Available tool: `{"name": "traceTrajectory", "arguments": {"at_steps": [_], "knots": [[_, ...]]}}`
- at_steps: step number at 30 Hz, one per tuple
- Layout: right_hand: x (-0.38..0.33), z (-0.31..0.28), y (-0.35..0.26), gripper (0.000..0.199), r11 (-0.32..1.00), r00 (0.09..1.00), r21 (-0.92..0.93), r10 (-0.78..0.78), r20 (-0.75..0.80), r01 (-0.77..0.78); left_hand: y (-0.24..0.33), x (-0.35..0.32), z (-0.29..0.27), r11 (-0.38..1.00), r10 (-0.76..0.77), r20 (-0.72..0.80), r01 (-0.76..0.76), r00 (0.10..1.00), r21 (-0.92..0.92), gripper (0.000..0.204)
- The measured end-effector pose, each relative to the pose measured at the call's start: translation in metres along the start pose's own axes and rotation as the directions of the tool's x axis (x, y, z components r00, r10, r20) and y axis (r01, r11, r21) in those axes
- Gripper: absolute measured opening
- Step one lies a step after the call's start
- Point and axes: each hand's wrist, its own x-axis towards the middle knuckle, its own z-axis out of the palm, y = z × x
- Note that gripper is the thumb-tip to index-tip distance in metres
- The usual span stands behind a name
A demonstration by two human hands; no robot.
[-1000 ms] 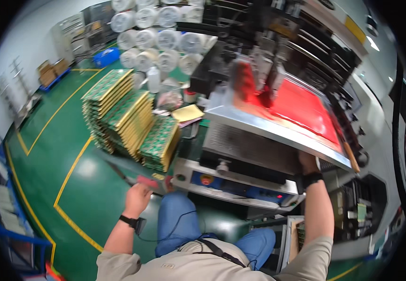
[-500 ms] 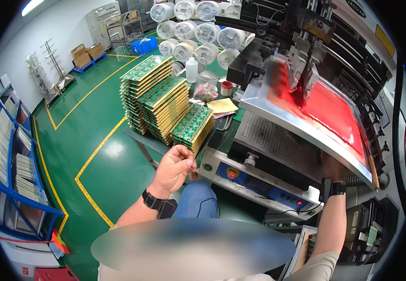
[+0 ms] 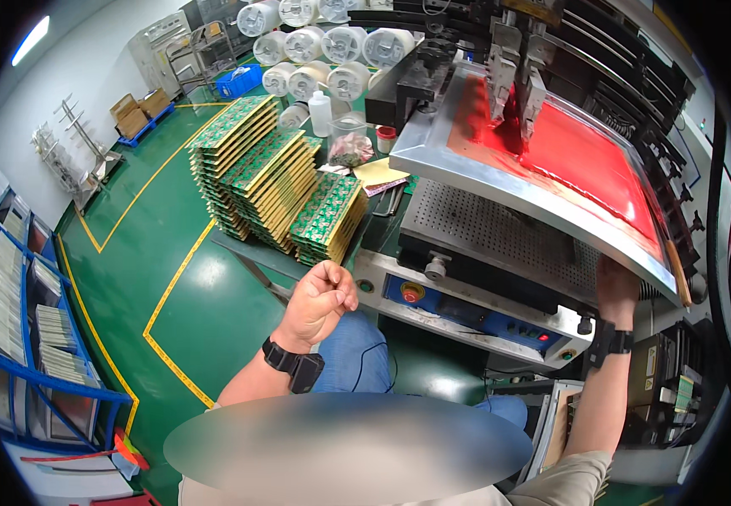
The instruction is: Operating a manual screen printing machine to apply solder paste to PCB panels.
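My left hand [image 3: 322,301] hangs above my knee with its fingers curled in toward the thumb; nothing shows in it. Just beyond it are stacks of green circuit boards [image 3: 325,212] with yellow edges. My right hand [image 3: 617,288] reaches in at the near right corner of a printing machine, under the tilted silver screen frame [image 3: 534,207]. Its fingers are hidden by the frame, so what they touch cannot be made out. Red ink [image 3: 580,156] covers the mesh in that frame. Below lies the perforated metal bed [image 3: 500,228].
Metal squeegee holders [image 3: 517,93] stand over the ink. A control panel [image 3: 475,316] with a red stop button runs along the machine's front. A white squeeze bottle [image 3: 320,114] and a red-lidded jar [image 3: 387,138] stand behind the boards. A blue rack [image 3: 24,337] is at far left.
The view has swung a little, so the board stacks and the machine sit further left. My right hand stays by the frame's corner; my left hand keeps its curled shape.
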Motion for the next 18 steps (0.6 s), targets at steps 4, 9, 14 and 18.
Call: {"name": "traceTrajectory", "arguments": {"at_steps": [4, 9, 14, 18], "knots": [[-0.030, -0.058, -0.050, 0.023, 0.999, 0.995, -0.002, -0.050, -0.081, 0.050, -0.010, 0.014, -0.002, 0.901, -0.048, -0.202, 0.130, 0.978, 0.414, 0.018], [-0.068, -0.131, -0.095, 0.017, 0.872, 0.894, -0.412, -0.381, -0.235, 0.264, 0.012, 0.019, -0.024, 0.055, 0.378, -0.033, 0.013, 0.925, 0.998, 0.029], [-0.102, -0.174, -0.121, 0.017, 0.769, 0.837, -0.617, -0.444, -0.321, 0.171, 0.029, 0.049, -0.015, -0.659, 0.383, 0.463, -0.114, 0.800, 0.743, 0.029], [-0.107, -0.200, -0.103, 0.017, 0.805, 0.906, -0.589, -0.193, -0.376, -0.073, 0.025, 0.068, -0.041, -0.687, 0.412, 0.284, 0.091, 0.866, 0.721, 0.043]]}}
